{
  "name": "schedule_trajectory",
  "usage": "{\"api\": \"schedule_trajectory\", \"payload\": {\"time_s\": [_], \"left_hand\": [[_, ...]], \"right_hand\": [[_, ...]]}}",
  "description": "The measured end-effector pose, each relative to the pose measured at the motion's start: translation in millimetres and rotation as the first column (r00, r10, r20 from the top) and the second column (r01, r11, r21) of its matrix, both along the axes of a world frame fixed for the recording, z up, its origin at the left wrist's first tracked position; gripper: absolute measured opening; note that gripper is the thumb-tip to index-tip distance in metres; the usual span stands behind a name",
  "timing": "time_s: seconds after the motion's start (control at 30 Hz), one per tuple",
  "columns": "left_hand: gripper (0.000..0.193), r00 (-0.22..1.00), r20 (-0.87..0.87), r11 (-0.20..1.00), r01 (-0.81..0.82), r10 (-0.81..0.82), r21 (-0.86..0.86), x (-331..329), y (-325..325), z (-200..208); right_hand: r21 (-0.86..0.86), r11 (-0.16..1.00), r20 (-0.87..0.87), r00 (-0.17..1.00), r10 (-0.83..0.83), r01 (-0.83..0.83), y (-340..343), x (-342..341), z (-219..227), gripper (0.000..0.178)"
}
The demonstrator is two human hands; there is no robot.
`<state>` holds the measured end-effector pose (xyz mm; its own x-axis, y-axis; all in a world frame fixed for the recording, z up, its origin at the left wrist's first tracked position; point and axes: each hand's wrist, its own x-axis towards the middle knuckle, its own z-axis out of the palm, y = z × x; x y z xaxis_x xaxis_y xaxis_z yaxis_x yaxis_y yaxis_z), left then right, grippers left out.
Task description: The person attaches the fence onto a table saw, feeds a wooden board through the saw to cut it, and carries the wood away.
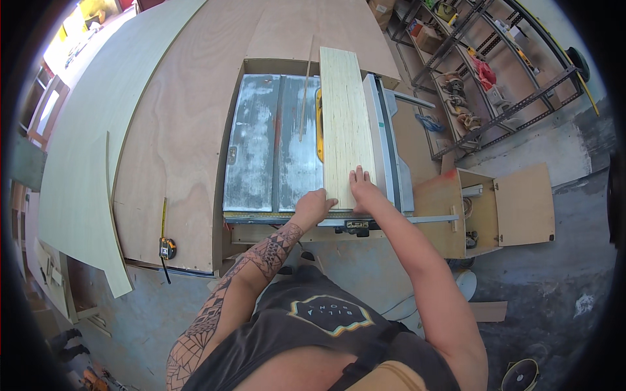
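Observation:
A long pale wooden board (347, 111) lies lengthwise on the grey metal top of a table saw (254, 143). My left hand (314, 207) is closed at the board's near left corner, its thumb against the near end. Flat on the board's near right part rests my right hand (365, 190), fingers stretched out and thumb by the near edge. The board runs beside the saw's rip fence (380, 143), and a yellow insert plate (319, 124) shows along its left edge. The blade is hidden from view. A thin wood strip (305, 98) lies left of the board.
Large plywood sheets (176, 150) surround the saw on the left and far side. A tape measure (167, 248) sits on the plywood. To the right stand an open wooden cabinet (479, 202) and metal shelving (450, 72) with tools. A fence rail (433, 219) juts out right.

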<state>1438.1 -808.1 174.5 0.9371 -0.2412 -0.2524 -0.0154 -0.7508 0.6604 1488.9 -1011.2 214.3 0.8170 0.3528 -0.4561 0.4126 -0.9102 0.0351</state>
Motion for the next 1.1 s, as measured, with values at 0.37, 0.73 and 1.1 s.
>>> {"api": "schedule_trajectory", "payload": {"time_s": [0.37,0.73,1.1], "left_hand": [[0.048,0.985,0.058,0.986,-0.160,0.163,-0.050,27,-9,7],[0.027,0.826,0.362,0.901,-0.381,0.432,-0.207,40,113,3],[0.027,0.827,0.384,0.912,-0.372,0.410,-0.174,28,146,2]], "right_hand": [[0.045,0.998,-0.047,0.998,-0.038,0.040,-6,45,6,0.141],[0.084,0.993,-0.048,0.996,-0.073,0.077,-3,99,6,0.142],[0.065,0.995,-0.041,0.997,-0.068,0.070,5,149,8,0.144]]}}
